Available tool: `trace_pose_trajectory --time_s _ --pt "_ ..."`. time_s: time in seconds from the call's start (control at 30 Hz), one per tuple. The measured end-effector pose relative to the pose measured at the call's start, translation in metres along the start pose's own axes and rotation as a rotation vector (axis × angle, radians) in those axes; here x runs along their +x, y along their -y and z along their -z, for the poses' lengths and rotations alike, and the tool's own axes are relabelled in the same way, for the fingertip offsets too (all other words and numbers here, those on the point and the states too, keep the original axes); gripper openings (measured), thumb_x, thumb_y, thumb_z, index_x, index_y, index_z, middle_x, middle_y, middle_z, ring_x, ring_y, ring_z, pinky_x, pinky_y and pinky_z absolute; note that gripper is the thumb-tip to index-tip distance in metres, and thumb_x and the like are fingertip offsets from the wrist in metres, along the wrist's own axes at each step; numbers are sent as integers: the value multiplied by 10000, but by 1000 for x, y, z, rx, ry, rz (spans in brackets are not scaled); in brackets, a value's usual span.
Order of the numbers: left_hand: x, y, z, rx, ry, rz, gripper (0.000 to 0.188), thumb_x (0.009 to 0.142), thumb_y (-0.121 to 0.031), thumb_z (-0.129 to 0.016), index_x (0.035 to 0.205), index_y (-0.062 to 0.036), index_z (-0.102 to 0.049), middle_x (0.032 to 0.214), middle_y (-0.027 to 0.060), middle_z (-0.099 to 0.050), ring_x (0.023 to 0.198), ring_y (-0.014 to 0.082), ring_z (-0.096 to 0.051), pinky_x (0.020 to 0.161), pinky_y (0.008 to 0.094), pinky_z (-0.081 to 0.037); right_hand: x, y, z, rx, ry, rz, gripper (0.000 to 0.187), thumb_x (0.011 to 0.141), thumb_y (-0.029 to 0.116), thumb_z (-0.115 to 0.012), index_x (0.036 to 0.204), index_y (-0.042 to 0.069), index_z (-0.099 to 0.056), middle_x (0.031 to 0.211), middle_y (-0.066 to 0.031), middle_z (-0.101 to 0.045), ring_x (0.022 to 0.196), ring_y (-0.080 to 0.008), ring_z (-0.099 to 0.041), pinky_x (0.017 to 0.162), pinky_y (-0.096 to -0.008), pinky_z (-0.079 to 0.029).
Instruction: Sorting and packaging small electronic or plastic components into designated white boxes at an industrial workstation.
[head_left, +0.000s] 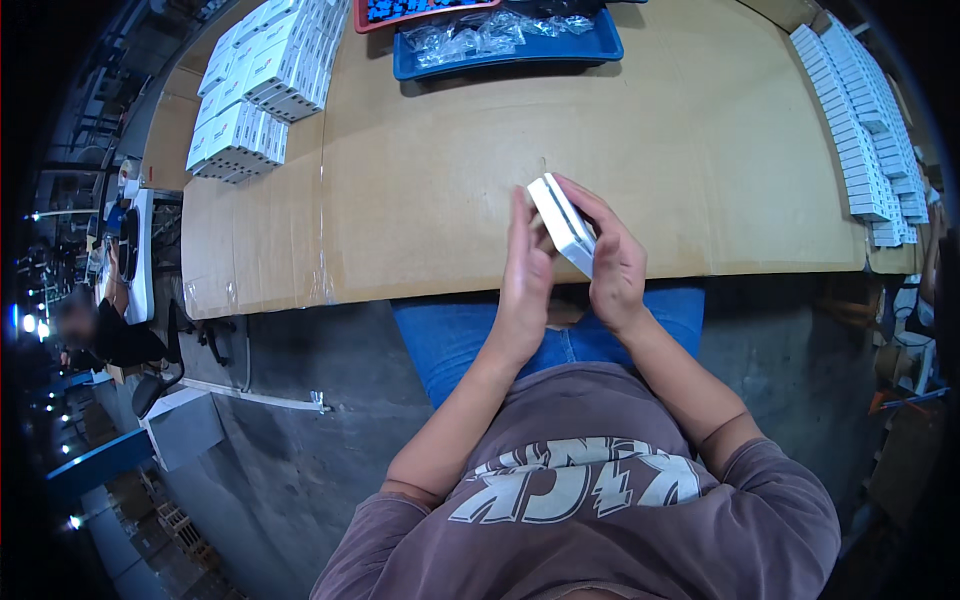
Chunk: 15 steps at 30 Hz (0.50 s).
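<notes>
A small flat white box (561, 222) is held tilted above the near edge of the cardboard-covered table (430, 190), with a thin dark line along its narrow side. My right hand (618, 262) grips it from the right, fingers along its far edge and thumb low on the near side. To the left of the box, my left hand (524, 275) has its fingers stretched out straight, palm turned toward it. A gap shows between those fingers and the box; whether the thumb touches it is hidden.
Stacks of white boxes (265, 85) stand at the far left, and more white boxes (850, 125) line the right edge. A blue tray (510, 62) with clear plastic bags and a red tray (430, 14) with small blue parts sit at the back. Another person (110, 325) is off to the left.
</notes>
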<state>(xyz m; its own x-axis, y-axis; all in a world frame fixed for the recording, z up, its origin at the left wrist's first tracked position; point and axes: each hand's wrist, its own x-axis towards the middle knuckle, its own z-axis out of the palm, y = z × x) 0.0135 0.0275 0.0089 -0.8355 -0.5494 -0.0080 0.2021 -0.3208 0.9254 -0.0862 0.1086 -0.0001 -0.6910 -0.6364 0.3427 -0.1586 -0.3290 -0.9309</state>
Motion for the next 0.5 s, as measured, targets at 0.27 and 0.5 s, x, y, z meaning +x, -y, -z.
trace_pose_trajectory --time_s 0.27,0.5 --pt "14 16 17 -112 -247 65 698 1111 -381 -483 1640 -87 -135 1374 165 -533 1228 216 -562 1020 332 -500 -5 -2 8 -54 214 -156 430 1036 154 -545 1429 -12 -599 1596 -221 -428 1469 -327 -439 1202 -419 -352" --pt "13 39 37 -55 -337 136 584 1097 -563 -386 1462 -108 -411 1252 70 -562 1112 167 -605 898 325 -546 -9 -7 8 -404 299 38 414 927 106 -679 1323 -14 -662 1388 -198 -640 1244 -345 -642 1035 -411 -521"
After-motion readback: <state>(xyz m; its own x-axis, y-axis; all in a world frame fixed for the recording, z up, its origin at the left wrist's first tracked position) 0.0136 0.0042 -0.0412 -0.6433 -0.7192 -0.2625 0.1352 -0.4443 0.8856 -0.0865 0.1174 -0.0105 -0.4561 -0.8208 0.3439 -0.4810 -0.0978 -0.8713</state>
